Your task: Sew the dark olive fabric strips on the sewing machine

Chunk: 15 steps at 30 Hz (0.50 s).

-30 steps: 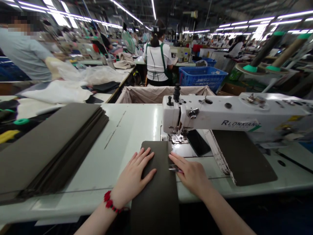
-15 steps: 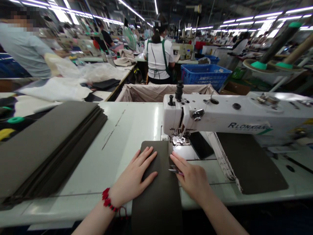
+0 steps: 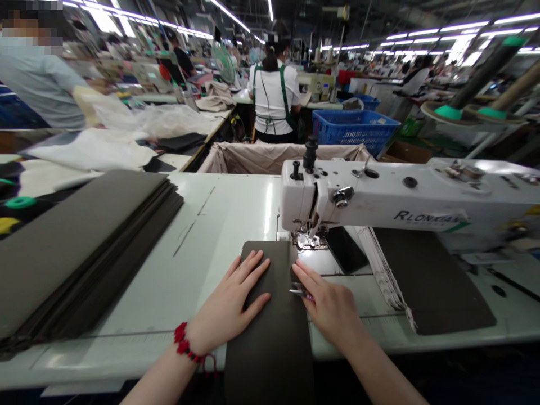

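A long dark olive fabric strip (image 3: pixel 274 332) lies on the white sewing table, its far end close to the presser foot (image 3: pixel 311 241) of a white sewing machine (image 3: pixel 400 205). My left hand (image 3: pixel 230 306) rests flat on the strip's left side, fingers spread. My right hand (image 3: pixel 327 304) presses the strip's right edge with fingers extended, and small metal snips (image 3: pixel 297 291) are tucked under its fingers.
A thick stack of dark fabric pieces (image 3: pixel 80 253) lies at the left. A second dark pile with white edging (image 3: pixel 417 275) sits under the machine arm. A cloth-lined bin (image 3: pixel 270 157), a blue crate (image 3: pixel 354 130) and other workers stand beyond the table.
Both hands and the strip stay almost still; the view has shifted slightly.
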### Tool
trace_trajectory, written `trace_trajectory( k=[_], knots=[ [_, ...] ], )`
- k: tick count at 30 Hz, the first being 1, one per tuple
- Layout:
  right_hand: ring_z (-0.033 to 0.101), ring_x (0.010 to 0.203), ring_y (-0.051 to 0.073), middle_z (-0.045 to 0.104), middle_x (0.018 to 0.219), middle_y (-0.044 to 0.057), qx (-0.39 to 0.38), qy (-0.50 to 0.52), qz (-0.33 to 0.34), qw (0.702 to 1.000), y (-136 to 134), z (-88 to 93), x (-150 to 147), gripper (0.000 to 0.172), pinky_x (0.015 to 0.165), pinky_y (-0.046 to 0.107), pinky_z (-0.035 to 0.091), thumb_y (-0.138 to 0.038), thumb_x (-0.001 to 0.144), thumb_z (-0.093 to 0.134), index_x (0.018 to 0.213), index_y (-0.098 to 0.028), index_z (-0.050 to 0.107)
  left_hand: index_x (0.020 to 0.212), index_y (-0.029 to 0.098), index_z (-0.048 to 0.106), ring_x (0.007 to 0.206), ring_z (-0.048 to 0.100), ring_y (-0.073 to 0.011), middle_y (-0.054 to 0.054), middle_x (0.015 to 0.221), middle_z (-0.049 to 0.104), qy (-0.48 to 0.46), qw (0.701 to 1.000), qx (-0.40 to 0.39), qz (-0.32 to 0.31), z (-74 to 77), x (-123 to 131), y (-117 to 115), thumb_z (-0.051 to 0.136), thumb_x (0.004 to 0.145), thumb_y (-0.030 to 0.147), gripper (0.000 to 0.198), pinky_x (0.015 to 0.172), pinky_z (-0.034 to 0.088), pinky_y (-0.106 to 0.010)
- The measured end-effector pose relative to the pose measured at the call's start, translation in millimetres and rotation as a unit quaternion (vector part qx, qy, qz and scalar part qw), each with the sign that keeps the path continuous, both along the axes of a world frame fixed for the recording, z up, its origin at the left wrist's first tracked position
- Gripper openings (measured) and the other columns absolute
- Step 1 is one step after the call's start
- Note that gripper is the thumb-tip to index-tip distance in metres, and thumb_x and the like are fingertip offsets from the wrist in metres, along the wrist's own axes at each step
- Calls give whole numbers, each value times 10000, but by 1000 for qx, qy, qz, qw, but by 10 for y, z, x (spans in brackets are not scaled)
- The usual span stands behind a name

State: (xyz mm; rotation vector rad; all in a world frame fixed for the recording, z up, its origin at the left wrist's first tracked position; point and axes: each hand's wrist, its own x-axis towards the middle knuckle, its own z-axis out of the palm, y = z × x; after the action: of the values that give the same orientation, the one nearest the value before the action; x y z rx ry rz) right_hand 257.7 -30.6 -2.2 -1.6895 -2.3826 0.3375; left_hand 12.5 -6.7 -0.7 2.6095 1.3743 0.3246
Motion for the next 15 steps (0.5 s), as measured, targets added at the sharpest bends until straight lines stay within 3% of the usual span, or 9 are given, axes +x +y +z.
trace_trajectory(
  k=[15],
  knots=[
    [635, 1048, 164, 300, 1535, -56, 16, 1, -5, 1000, -20, -39, 3, 601, 830, 313, 520, -179, 910, 437, 1476, -325, 299, 1520, 280, 222, 1453, 175, -256, -23, 1582, 192, 0, 1000, -15, 0, 47, -15, -12, 426, 975, 446, 605, 1196, 156, -489]
  ],
)
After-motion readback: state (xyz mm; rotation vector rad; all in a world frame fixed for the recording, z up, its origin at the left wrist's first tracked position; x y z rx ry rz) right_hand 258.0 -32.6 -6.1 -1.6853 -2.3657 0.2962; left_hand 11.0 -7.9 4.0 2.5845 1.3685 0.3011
